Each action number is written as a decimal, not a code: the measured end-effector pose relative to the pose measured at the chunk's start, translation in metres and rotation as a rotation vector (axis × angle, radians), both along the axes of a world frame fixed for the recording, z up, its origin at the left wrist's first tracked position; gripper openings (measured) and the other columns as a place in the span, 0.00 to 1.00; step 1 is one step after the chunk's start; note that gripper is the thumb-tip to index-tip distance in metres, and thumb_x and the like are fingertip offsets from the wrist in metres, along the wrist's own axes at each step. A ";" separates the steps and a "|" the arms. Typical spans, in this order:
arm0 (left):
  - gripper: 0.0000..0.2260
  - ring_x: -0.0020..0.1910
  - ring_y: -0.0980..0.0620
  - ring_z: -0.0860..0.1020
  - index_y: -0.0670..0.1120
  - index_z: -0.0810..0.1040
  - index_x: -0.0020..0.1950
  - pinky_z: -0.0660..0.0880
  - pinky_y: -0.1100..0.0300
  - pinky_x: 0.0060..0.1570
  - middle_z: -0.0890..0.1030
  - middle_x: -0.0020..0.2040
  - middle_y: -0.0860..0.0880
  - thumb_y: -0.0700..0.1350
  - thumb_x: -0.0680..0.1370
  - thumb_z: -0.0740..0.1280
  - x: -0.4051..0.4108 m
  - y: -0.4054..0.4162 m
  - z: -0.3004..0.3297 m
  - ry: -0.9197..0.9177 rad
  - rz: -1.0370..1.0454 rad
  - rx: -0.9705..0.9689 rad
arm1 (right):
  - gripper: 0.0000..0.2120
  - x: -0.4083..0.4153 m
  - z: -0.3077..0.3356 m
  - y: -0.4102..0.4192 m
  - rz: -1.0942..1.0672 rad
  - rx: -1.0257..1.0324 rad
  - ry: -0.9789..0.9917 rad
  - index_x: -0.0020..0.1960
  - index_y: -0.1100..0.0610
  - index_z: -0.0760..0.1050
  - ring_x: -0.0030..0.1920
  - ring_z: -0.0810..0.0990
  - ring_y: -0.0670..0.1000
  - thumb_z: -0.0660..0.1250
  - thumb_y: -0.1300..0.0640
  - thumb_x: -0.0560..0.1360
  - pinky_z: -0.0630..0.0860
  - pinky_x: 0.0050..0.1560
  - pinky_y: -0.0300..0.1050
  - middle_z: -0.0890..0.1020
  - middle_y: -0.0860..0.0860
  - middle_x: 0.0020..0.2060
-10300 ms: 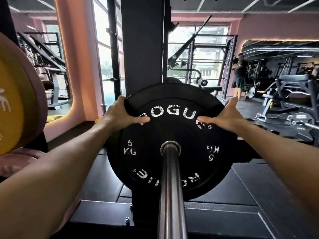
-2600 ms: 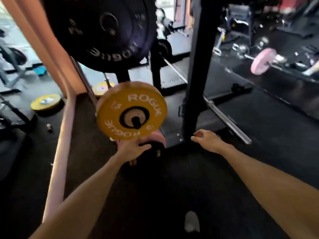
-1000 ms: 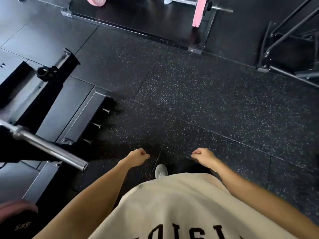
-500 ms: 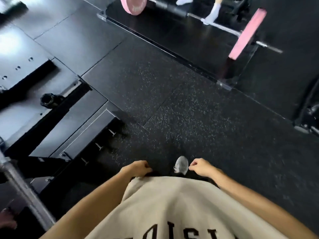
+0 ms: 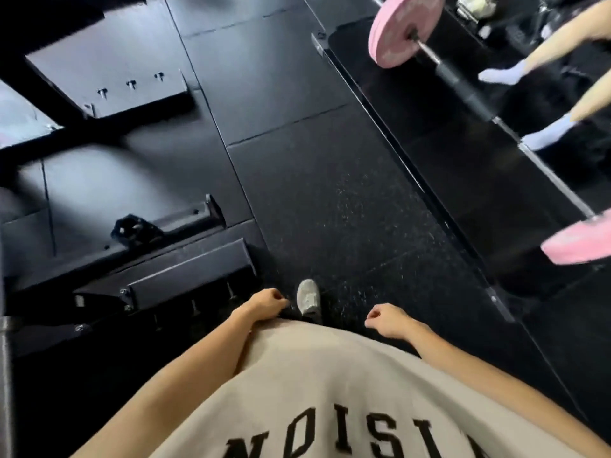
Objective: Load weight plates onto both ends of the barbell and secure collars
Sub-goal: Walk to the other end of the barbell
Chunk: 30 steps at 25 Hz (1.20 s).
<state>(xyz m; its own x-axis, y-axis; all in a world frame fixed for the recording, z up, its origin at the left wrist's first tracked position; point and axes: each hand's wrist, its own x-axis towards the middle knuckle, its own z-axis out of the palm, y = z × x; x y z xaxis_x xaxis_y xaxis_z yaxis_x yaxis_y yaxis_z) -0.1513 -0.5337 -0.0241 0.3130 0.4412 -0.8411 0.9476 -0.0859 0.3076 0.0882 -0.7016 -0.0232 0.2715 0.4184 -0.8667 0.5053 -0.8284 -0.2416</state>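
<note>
I am looking straight down over my beige shirt at the black rubber floor. My left hand point(image 5: 266, 302) and my right hand point(image 5: 385, 317) hang in front of my waist, both loosely curled with nothing in them. The grey steel end of the barbell point(image 5: 5, 358) shows only as a blurred strip along the left edge. No plate is visible on it. A small black ring-shaped part point(image 5: 135, 230) lies on the rack's base at the left; I cannot tell if it is a collar.
The rack's black base beams and bolted feet point(image 5: 172, 279) fill the left side. At the right, another barbell with pink plates point(image 5: 405, 28) lies on a lifting platform point(image 5: 429, 206), with another person's legs in white socks point(image 5: 506, 72) beside it. My grey shoe point(image 5: 308, 297) is between my hands.
The view has swung, so the barbell end has slid to the left edge and the pink-plate barbell has come nearer at the right. Both hands stay curled and empty.
</note>
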 end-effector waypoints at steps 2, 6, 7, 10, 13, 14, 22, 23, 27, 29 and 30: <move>0.16 0.60 0.45 0.77 0.44 0.78 0.63 0.72 0.58 0.55 0.79 0.62 0.44 0.52 0.80 0.65 0.026 0.071 0.011 0.003 0.038 0.035 | 0.04 0.032 0.011 0.071 0.026 0.054 -0.006 0.49 0.51 0.80 0.51 0.79 0.51 0.69 0.52 0.75 0.73 0.51 0.42 0.81 0.49 0.46; 0.14 0.60 0.45 0.77 0.45 0.78 0.61 0.72 0.57 0.55 0.80 0.61 0.45 0.51 0.80 0.65 0.077 0.204 0.029 -0.010 0.120 0.090 | 0.06 0.097 0.027 0.214 -0.111 0.201 -0.028 0.51 0.54 0.81 0.51 0.80 0.53 0.69 0.54 0.75 0.74 0.53 0.44 0.83 0.52 0.48; 0.14 0.60 0.46 0.77 0.45 0.78 0.60 0.72 0.57 0.55 0.80 0.61 0.46 0.51 0.80 0.65 0.088 0.232 0.027 -0.016 0.132 0.091 | 0.05 0.112 0.024 0.246 -0.115 0.208 -0.018 0.50 0.53 0.80 0.51 0.80 0.53 0.69 0.54 0.75 0.74 0.53 0.45 0.83 0.52 0.47; 0.15 0.61 0.46 0.76 0.45 0.77 0.63 0.70 0.59 0.52 0.79 0.62 0.46 0.51 0.81 0.64 0.118 0.298 0.019 0.013 0.131 0.031 | 0.02 0.147 0.012 0.330 -0.082 0.194 0.003 0.46 0.51 0.78 0.51 0.79 0.52 0.69 0.53 0.75 0.74 0.53 0.45 0.82 0.51 0.47; 0.15 0.61 0.46 0.76 0.44 0.76 0.65 0.70 0.59 0.53 0.78 0.63 0.46 0.51 0.81 0.63 0.151 0.371 0.005 0.084 0.083 -0.028 | 0.01 0.192 -0.004 0.432 0.034 0.134 0.041 0.46 0.50 0.78 0.49 0.78 0.50 0.69 0.53 0.75 0.72 0.50 0.42 0.83 0.52 0.48; 0.16 0.61 0.46 0.76 0.45 0.75 0.65 0.71 0.58 0.54 0.78 0.64 0.46 0.51 0.81 0.63 0.159 0.400 0.008 0.103 0.093 -0.037 | 0.01 0.208 -0.002 0.470 0.072 0.131 0.037 0.46 0.50 0.78 0.49 0.78 0.50 0.69 0.53 0.75 0.72 0.50 0.42 0.83 0.52 0.49; 0.15 0.58 0.48 0.77 0.49 0.78 0.60 0.73 0.56 0.59 0.79 0.61 0.48 0.54 0.78 0.65 0.221 0.650 0.038 -0.032 0.443 0.114 | 0.08 0.302 0.048 0.785 0.360 0.180 0.027 0.56 0.53 0.78 0.50 0.77 0.50 0.65 0.53 0.79 0.73 0.51 0.44 0.80 0.50 0.50; 0.14 0.58 0.48 0.77 0.50 0.78 0.60 0.73 0.55 0.59 0.79 0.61 0.48 0.55 0.78 0.65 0.231 0.674 0.034 -0.033 0.455 0.081 | 0.08 0.308 0.046 0.817 0.370 0.194 0.025 0.55 0.53 0.78 0.51 0.77 0.50 0.65 0.52 0.79 0.73 0.52 0.44 0.80 0.50 0.51; 0.15 0.61 0.48 0.77 0.48 0.78 0.62 0.72 0.56 0.60 0.79 0.63 0.48 0.53 0.79 0.64 0.259 0.774 0.005 0.025 0.386 0.007 | 0.09 0.318 0.020 0.925 0.420 0.126 0.035 0.56 0.53 0.78 0.54 0.78 0.51 0.66 0.52 0.78 0.73 0.56 0.45 0.81 0.51 0.53; 0.16 0.62 0.48 0.76 0.49 0.77 0.63 0.71 0.56 0.61 0.78 0.65 0.48 0.54 0.79 0.63 0.266 0.844 0.000 0.055 0.347 -0.012 | 0.10 0.325 0.013 0.987 0.435 0.087 0.036 0.57 0.53 0.78 0.54 0.77 0.51 0.66 0.51 0.77 0.73 0.56 0.45 0.80 0.51 0.54; 0.16 0.62 0.48 0.76 0.49 0.77 0.64 0.71 0.56 0.61 0.78 0.65 0.48 0.54 0.79 0.63 0.266 0.883 0.003 0.069 0.329 -0.017 | 0.11 0.328 0.014 1.020 0.426 0.091 0.032 0.57 0.54 0.78 0.53 0.77 0.50 0.66 0.52 0.77 0.73 0.54 0.44 0.80 0.51 0.54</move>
<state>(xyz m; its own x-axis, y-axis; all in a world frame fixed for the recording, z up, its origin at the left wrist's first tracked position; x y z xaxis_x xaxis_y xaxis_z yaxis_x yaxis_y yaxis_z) 0.1149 0.3493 -0.0208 0.0984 0.4946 -0.8635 0.9425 0.2323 0.2404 0.4166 0.3183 -0.0096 0.0316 0.5620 -0.8265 0.7884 -0.5224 -0.3250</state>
